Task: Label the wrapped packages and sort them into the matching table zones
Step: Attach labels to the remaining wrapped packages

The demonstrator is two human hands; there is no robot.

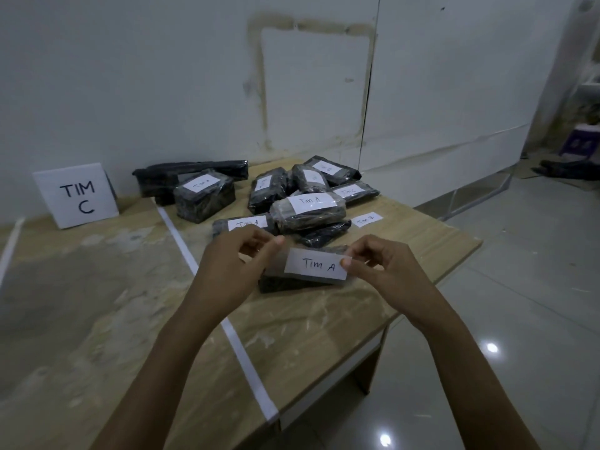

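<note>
A white paper label (316,264) reading "TIM A" is held over a black wrapped package (285,282) lying on the wooden table (324,323). My right hand (376,264) pinches the label's right end. My left hand (237,264) hovers at its left end with fingers curled, seemingly pinching clear tape. Behind them lies a pile of black wrapped packages (308,209), several with "TIM A", "TIM B" or "TIM C" labels. A white sign (76,194) reading "TIM C" stands at the back left.
White tape strips (227,329) divide the table into zones. A loose "TIM B" label (367,219) lies on the table right of the pile. A white wall runs behind the table. The table's right edge drops to a tiled floor (519,287).
</note>
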